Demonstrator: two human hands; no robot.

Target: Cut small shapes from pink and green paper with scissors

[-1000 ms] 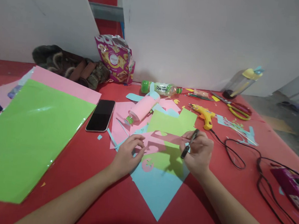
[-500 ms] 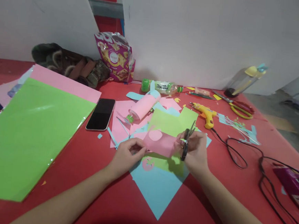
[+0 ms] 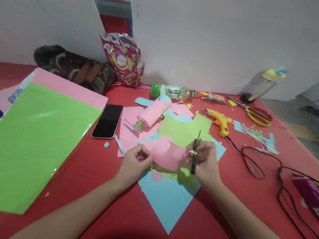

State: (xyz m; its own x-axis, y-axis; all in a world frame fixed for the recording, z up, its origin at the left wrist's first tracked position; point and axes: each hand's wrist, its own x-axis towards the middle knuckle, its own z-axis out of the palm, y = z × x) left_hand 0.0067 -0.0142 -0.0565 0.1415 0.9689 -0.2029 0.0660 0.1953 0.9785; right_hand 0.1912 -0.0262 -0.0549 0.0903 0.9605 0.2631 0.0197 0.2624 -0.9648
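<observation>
My left hand (image 3: 134,163) pinches the left edge of a pink paper piece (image 3: 166,153) and holds it up above the red table (image 3: 95,166). My right hand (image 3: 204,161) grips small black scissors (image 3: 195,151), blades pointing up, and also touches the right edge of the pink piece. Under both hands lie a green sheet (image 3: 183,130) and a light blue sheet (image 3: 167,197) with a small pink cut-out (image 3: 157,175) on it.
A large green sheet (image 3: 28,138) over a pink one lies left, a black phone (image 3: 108,121) beside it. A pink-wrapped bottle (image 3: 152,113), yellow glue gun (image 3: 220,121) with black cable (image 3: 278,180), red-yellow scissors (image 3: 255,115), snack bag (image 3: 124,59) and water bottle (image 3: 263,83) stand behind.
The pink piece was lifted off the table between both hands and has curled over. The scissors swung from slanting to nearly upright.
</observation>
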